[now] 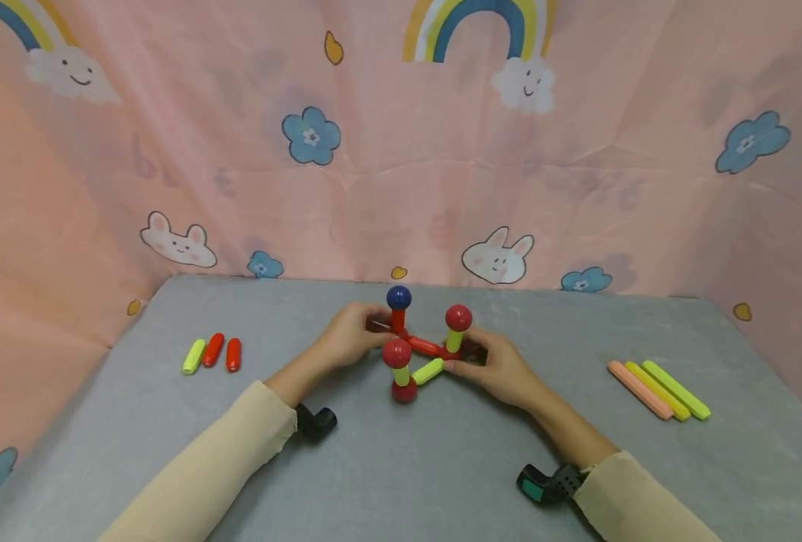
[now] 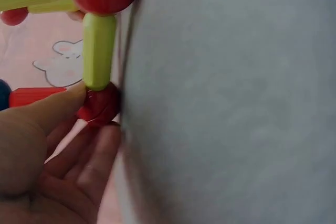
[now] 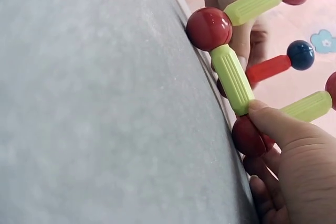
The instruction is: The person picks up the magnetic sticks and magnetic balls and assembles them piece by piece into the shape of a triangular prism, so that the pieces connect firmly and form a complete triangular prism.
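A frame of rods and balls stands on the table: red balls at three low corners, joined by red and yellow-green rods. One upright red rod [image 1: 398, 321] carries a blue ball [image 1: 398, 297]; two yellow-green uprights carry red balls [image 1: 458, 318]. My left hand [image 1: 349, 335] holds the back left corner, thumb and fingers around its red ball [image 2: 100, 104]. At the right corner, my right hand [image 1: 505, 369] pinches another red ball [image 3: 249, 136], the thumb where a yellow-green rod [image 3: 233, 80] meets it. Nearest me sits the front corner ball [image 1: 404, 390], untouched by either hand.
To the left on the grey table [image 1: 401, 482] lie a short yellow-green rod [image 1: 193, 357] and two red rods [image 1: 234, 354]. Longer orange [image 1: 640, 390], yellow and yellow-green [image 1: 675, 389] sticks lie side by side at the right. A pink printed cloth [image 1: 387, 203] hangs behind.
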The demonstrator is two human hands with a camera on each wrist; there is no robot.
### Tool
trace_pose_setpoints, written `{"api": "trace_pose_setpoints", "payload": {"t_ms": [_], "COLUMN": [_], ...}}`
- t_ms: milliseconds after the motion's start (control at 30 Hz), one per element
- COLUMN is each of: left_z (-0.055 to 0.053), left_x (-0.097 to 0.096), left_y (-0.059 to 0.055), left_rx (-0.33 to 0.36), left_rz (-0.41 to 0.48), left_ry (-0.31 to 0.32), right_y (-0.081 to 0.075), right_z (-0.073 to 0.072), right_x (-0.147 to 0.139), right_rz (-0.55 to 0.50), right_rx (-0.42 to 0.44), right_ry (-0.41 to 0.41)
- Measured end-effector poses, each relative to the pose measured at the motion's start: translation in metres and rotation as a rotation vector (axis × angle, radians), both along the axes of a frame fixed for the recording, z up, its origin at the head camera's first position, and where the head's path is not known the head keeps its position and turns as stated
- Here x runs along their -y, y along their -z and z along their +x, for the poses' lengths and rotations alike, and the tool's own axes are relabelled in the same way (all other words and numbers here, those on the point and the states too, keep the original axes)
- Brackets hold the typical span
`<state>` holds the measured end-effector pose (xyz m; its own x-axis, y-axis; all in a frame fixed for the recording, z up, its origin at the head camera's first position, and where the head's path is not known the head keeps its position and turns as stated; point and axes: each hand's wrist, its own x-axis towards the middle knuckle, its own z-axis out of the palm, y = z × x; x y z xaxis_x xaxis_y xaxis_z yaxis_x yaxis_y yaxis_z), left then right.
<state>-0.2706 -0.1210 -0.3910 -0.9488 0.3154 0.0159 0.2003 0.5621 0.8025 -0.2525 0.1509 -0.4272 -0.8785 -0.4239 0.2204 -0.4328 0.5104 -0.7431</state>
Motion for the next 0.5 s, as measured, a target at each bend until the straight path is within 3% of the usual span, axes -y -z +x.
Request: {"api": "trace_pose_setpoints", "payload": {"t_ms": [133,233,333,500], "left_z": [0.010,0.024,0.040,0.063], "left_x": [0.016,0.039,0.067,0.111], "left_y": [-0.012,-0.025,-0.038,-0.053], "left_rx": [0.018,-0.013,-0.045,-0.094], "left_rz": [-0.089,-0.194,-0.311,-0.487], "left_ry": [0.033,0.015,-0.067,-0.274], "right_y": [0.002,0.002,0.003,0.002], "right_z": [-0.001,-0.002,-0.003,-0.003], "right_x": [0.002,0.003,0.003,0.002], "right_rz": [-0.010,-0.017,-0.020,-0.010], "right_rx": [-0.005,-0.004,-0.005,0.002], "right_ry": [-0.013,-0.012,-0.008,0.003]}}
